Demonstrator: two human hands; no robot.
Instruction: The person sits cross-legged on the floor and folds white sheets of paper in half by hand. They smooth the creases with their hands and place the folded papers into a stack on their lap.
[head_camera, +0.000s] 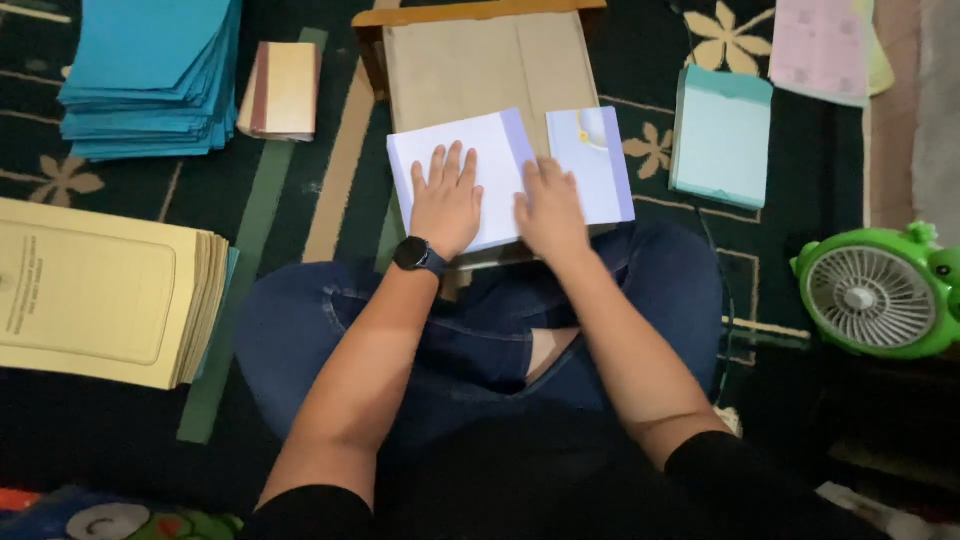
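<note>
- Two hands lie flat on one booklet (500, 175), which sits on the small wooden desk (470, 60) over my crossed legs.
- My left hand (446, 205), fingers spread, presses the white page on the left; it grips nothing.
- My right hand (549, 212), fingers close together, bears down near the lilac fold, palm flat, pinching nothing.
- I judge this the creasing step: the sheet is being flattened along its fold.
- The next move calls for firm, even pressure along that fold while the left hand pins the page.
</note>
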